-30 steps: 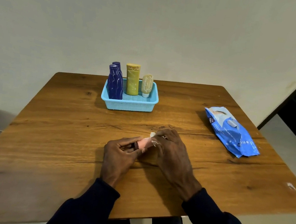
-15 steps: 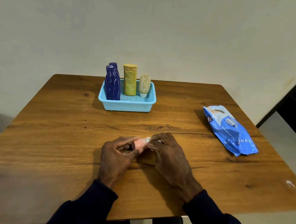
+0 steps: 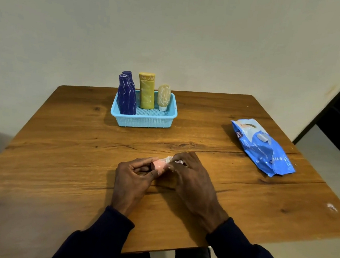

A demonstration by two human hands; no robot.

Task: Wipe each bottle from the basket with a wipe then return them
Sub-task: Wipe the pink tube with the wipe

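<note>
Two hands meet near the middle of the brown wooden counter [image 3: 62, 160], head view only. On the left side, the left hand [image 3: 132, 180] has its fingers curled round one end of a small pink bottle [image 3: 159, 164], thumb & forefinger pinching it. The bottle lies roughly sideways, low over the counter; can't tell if it touches the wood. Opposite it, the right hand [image 3: 194, 182] is curled over the bottle's other end w/ a crumpled white wipe [image 3: 168, 160] pinched under its fingertips & pressed against the bottle. Most of the wipe is hidden by those fingers. Both wrists come out of dark navy sleeves [image 3: 100, 238] at the near edge. Farther back, toward the wall & a bit left of centre, sits a light blue plastic mesh basket [image 3: 144, 123], well apart from the hands. Inside it 4 containers stand upright. At the left end are 2 dark blue bottles w/ white scribble marks, one [image 3: 126, 99] in front & the other [image 3: 127, 73] right behind it, mostly hidden. A tall yellow bottle [image 3: 146, 92] stands in the middle, and a small cream tube [image 3: 164, 96] stands on its cap just right of the yellow one. Over on the right of the counter a blue & white soft pack of wipes [image 3: 263, 150] lies flat near the right edge, well apart from basket & hands. A plain pale wall [image 3: 174, 35] is behind.
</note>
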